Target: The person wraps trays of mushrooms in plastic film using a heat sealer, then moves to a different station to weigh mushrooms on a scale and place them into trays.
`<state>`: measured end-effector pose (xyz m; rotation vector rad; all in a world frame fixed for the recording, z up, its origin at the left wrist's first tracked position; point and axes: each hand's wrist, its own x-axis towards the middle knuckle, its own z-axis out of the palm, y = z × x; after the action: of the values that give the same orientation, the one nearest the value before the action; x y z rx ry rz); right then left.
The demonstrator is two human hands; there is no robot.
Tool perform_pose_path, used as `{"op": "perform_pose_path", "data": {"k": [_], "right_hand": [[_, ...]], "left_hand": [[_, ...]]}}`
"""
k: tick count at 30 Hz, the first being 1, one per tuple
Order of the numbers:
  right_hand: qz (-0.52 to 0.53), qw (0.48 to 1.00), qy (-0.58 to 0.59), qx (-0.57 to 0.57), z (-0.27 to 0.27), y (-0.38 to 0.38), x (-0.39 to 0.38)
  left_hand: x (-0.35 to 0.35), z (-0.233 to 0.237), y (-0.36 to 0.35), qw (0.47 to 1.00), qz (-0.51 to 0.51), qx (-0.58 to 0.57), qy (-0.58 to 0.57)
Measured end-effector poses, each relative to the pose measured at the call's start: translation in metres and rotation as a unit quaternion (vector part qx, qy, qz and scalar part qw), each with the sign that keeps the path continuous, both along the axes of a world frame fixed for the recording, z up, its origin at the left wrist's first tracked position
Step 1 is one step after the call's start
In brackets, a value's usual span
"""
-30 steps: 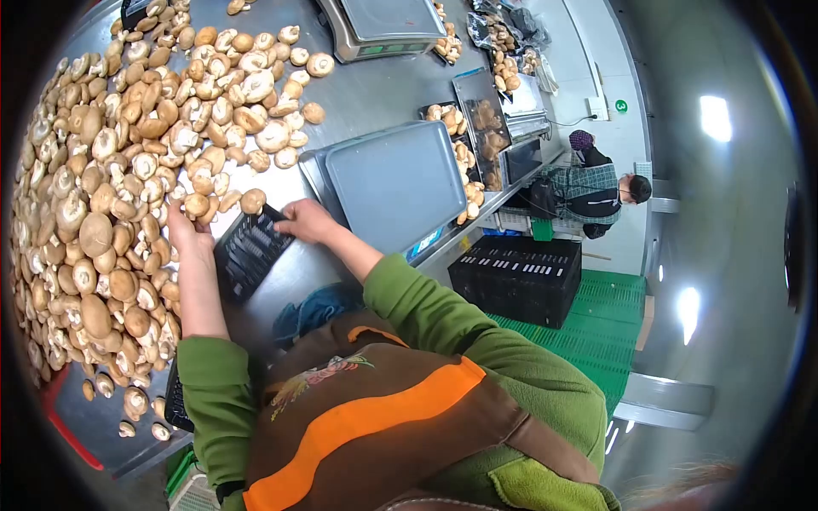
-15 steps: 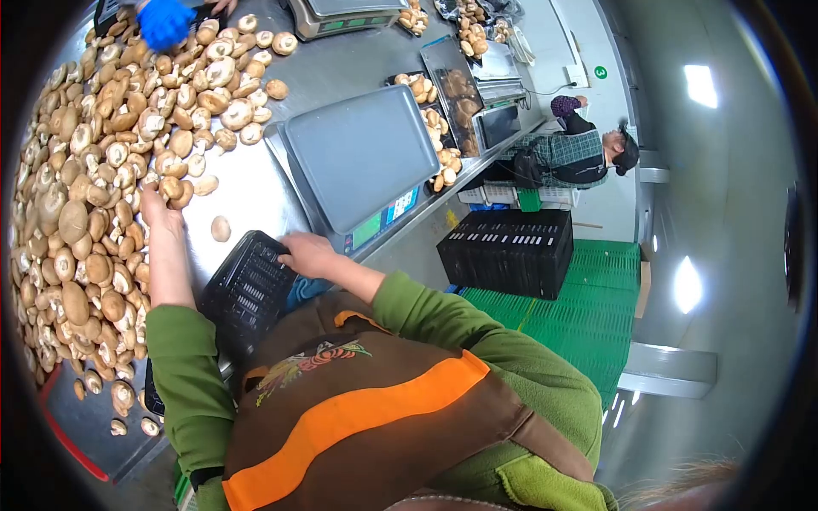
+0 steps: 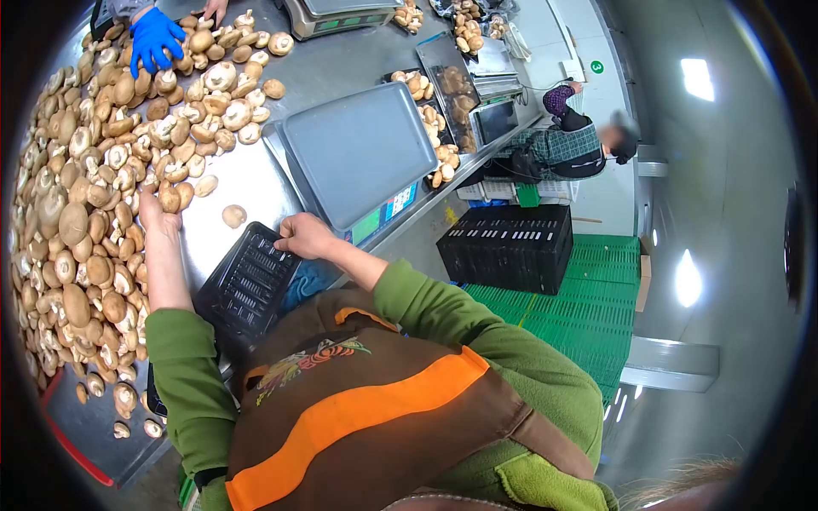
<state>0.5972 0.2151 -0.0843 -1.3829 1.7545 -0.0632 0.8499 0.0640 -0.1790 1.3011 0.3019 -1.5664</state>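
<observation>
Brown mushrooms form a large heap on the left of the metal table. At its near edge, my left hand is curled against a mushroom, its fingertips partly hidden. My right hand pinches the upper right rim of an empty black plastic tray, tilted in front of my apron. One loose mushroom lies on the shiny metal surface between my hands, just above the black tray.
A scale with a grey tray stands right of the heap. A co-worker's blue-gloved hand is over the heap's far end. Packed mushroom trays line the table's right side. Another person stands beyond, near black crates.
The black tray and my right hand have shifted slightly upward. The loose mushroom has moved a little up and right. The blue-gloved hand has moved down and left, its fingers now spread.
</observation>
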Motion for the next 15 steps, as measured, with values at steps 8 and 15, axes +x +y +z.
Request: {"op": "perform_pose_path", "data": {"k": [8,15], "right_hand": [[0.155,0.974,-0.068,0.148,0.003,-0.007,0.026],[0.086,0.975,-0.115,-0.169,-0.001,0.017,0.045]], "left_hand": [[0.000,0.019,-0.001,0.999,0.000,0.038,0.000],[-0.001,0.019,-0.001,0.998,-0.002,0.060,-0.006]]}}
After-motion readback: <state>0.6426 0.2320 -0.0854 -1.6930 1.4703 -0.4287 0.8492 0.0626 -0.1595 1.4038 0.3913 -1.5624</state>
